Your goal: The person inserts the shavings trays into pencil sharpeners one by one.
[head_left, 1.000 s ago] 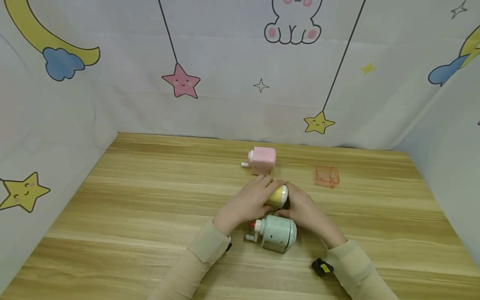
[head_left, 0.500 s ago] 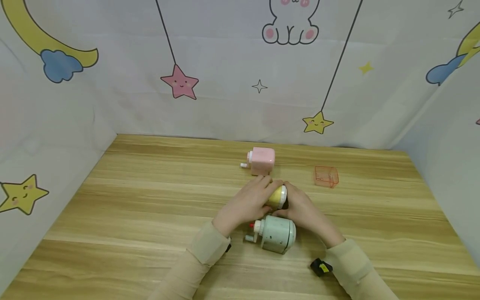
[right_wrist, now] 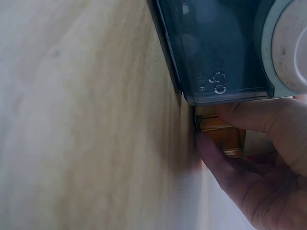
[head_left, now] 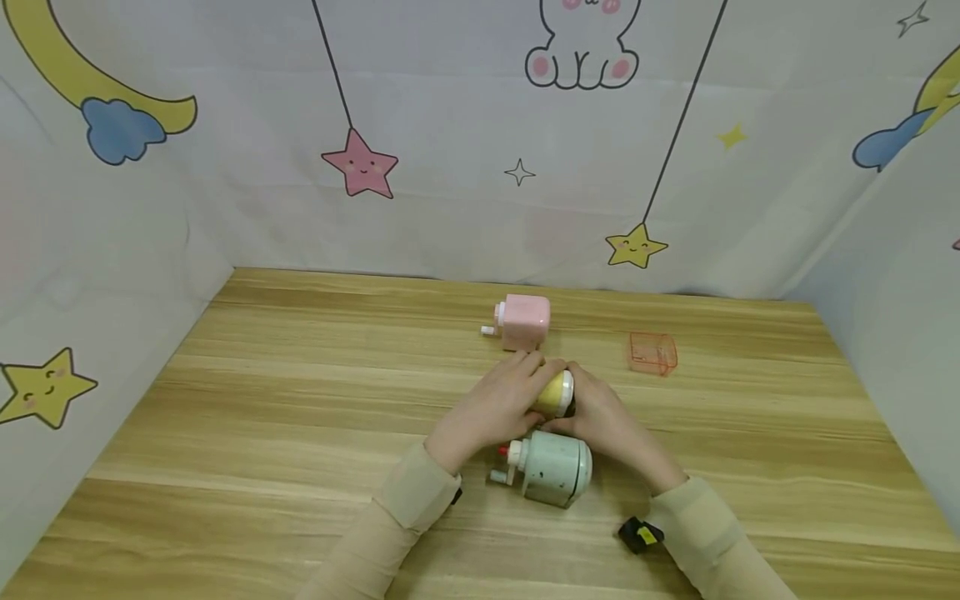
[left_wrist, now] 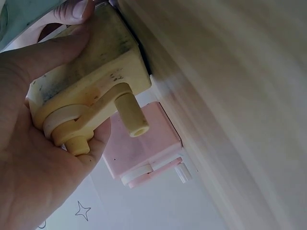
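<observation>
A yellow hand-crank pencil sharpener (head_left: 551, 394) lies between both hands on the table. My left hand (head_left: 495, 404) grips its body from the crank end; in the left wrist view the yellow crank handle (left_wrist: 130, 115) sticks out past the palm. At the opposite end my right hand (head_left: 603, 421) has thumb and fingers around an amber see-through shavings drawer (right_wrist: 221, 136), partly hidden by the fingers. Close in front of the hands rests a mint-green pencil sharpener (head_left: 557, 468), its crank to the left. A pink pencil sharpener (head_left: 527, 322) stands just beyond the left fingertips.
An orange-red see-through drawer (head_left: 652, 353) lies apart at the back right. A black piece with a yellow mark (head_left: 640, 534) sits beside the right sleeve. Patterned cloth walls (head_left: 450, 225) enclose the wooden table (head_left: 315, 375) at the back and sides.
</observation>
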### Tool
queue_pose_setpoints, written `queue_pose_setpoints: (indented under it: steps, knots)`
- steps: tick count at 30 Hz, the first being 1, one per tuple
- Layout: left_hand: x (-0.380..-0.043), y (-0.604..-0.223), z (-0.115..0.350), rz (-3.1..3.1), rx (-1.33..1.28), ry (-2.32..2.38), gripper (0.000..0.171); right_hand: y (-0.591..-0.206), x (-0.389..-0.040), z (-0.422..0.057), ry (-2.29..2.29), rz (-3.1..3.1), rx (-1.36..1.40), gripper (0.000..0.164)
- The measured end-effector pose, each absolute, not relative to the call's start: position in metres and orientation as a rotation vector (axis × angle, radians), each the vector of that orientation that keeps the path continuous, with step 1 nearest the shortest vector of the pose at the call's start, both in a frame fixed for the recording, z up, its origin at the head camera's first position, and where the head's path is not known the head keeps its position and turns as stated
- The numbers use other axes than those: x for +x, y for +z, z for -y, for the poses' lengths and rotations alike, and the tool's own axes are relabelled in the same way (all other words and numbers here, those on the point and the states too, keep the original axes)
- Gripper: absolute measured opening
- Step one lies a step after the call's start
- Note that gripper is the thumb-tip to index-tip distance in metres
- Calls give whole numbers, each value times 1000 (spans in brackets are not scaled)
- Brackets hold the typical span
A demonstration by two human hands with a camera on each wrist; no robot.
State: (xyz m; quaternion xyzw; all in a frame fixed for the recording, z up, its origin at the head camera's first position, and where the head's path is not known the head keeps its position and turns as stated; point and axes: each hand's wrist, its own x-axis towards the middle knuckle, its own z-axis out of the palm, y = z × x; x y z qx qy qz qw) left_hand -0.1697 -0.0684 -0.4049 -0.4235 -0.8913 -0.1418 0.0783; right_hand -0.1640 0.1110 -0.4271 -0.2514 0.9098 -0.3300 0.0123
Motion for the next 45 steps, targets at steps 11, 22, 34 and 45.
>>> queue_pose_setpoints:
  steps: [11, 22, 34, 45]
  knots:
    - [-170, -405, 69, 2655, -1283, -432, 74, -428, -163, -111, -1050, -2827, -767, 76]
    - [-173, -405, 73, 2683, -1301, -526, 68, -425, -163, -110, -1080, -2785, -768, 78]
    - [-172, -401, 73, 2729, -1283, -582, 58, -426, -161, -115, -1050, -2804, -802, 75]
    - [-175, -400, 75, 2750, -1223, -588, 58, -419, -155, -128, -913, -2903, -756, 73]
